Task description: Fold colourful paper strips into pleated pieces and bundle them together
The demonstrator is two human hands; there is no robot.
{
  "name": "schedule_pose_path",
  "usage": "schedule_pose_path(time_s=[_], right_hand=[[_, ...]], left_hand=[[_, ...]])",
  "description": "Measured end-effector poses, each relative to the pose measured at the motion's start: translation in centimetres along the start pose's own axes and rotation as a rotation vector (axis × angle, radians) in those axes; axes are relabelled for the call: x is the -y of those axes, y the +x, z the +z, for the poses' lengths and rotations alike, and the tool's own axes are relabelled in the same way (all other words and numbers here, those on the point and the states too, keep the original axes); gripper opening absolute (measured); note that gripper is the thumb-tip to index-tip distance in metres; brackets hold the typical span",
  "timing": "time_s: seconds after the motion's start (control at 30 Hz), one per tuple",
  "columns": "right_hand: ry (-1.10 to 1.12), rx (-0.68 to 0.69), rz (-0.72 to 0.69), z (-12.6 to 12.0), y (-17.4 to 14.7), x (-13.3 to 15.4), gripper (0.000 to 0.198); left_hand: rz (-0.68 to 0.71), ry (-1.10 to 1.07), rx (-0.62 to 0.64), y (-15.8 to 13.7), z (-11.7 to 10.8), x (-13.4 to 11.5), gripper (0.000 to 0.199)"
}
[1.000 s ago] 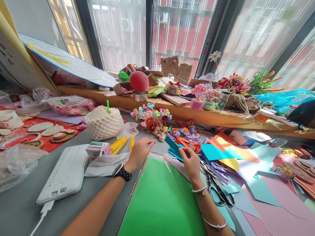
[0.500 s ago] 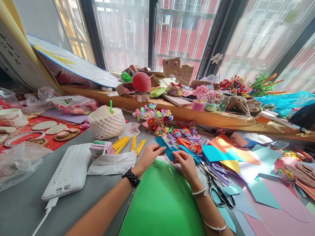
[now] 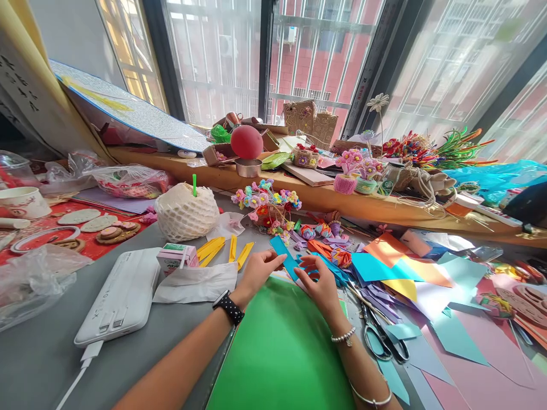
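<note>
A blue paper strip (image 3: 282, 253) slants above the far end of a green board or folder (image 3: 277, 347). My left hand (image 3: 255, 278) pinches the strip's left edge between thumb and fingers. At its lower right end is my right hand (image 3: 321, 289), fingers curved and spread apart, the thumb close to the paper's edge; whether it touches cannot be made out. Folded yellow paper strips (image 3: 211, 250) lie left of the hands, by a white tissue (image 3: 196, 283). Scissors (image 3: 382, 330) with black handles rest right of my right wrist.
Coloured paper sheets (image 3: 461, 336) spread across the right side. A white power bank (image 3: 119, 296) with its cable, a drink carton (image 3: 177, 257) and a net-wrapped coconut (image 3: 187, 213) stand left. Crocheted flowers (image 3: 269, 205) stand ahead, below a wooden ledge (image 3: 192, 176) crowded with crafts.
My right hand has loosened from its pinch on the strip's lower end, and its fingers have spread. My left hand keeps its hold, and the strip now looks lighter.
</note>
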State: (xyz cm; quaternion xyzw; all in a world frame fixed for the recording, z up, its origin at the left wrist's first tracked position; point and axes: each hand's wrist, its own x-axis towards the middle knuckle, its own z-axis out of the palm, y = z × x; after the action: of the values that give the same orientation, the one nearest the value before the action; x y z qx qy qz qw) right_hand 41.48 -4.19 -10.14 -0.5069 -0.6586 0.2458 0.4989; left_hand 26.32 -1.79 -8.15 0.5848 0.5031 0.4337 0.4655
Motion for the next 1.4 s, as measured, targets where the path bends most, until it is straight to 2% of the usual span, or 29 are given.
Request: schedule_pose_path(time_s=[0.1,0.2,0.3,0.4,0.57,0.73,0.87,0.97,1.07,1.27,1.4], right_hand=[[-0.195,0.031,-0.176,0.3,-0.3,0.3,0.038],[-0.343,0.034,-0.253,0.5,-0.7,0.4,0.034],[-0.328,0.033,-0.221,0.6,-0.7,0.3,0.033],[-0.177,0.086,-0.161,0.6,-0.5,0.3,0.035],[0.169,0.189,-0.032,0.6,-0.3,0.6,0.034],[0.346,0.237,0.108,0.5,-0.2,0.8,0.030],[0.456,0.270,0.197,0.5,-0.2,0.7,0.025],[0.437,0.195,0.280,0.4,-0.2,0.3,0.026],[0.351,0.120,0.324,0.3,-0.2,-0.1,0.027],[0.131,0.154,0.205,0.3,-0.2,0.0,0.035],[0.084,0.015,0.177,0.3,-0.3,0.2,0.025]], left_hand=[[-0.010,-0.002,-0.001,-0.3,0.3,-0.3,0.031],[-0.003,0.012,0.030,-0.5,0.4,-0.4,0.031],[0.042,-0.030,0.089,-0.3,0.4,-0.1,0.029],[0.067,-0.139,0.152,-0.2,0.3,0.0,0.030],[0.004,-0.315,0.210,-0.3,0.1,-0.4,0.034],[-0.048,-0.421,0.269,-0.2,0.1,-0.3,0.036],[-0.041,-0.423,0.274,-0.2,0.2,-0.1,0.028],[-0.047,-0.422,0.277,-0.3,0.3,-0.2,0.021],[-0.081,-0.443,0.280,-0.4,0.4,-0.5,0.021],[-0.086,-0.310,0.156,-0.2,0.5,-0.2,0.025],[-0.026,-0.180,0.178,-0.3,0.9,0.2,0.027]])
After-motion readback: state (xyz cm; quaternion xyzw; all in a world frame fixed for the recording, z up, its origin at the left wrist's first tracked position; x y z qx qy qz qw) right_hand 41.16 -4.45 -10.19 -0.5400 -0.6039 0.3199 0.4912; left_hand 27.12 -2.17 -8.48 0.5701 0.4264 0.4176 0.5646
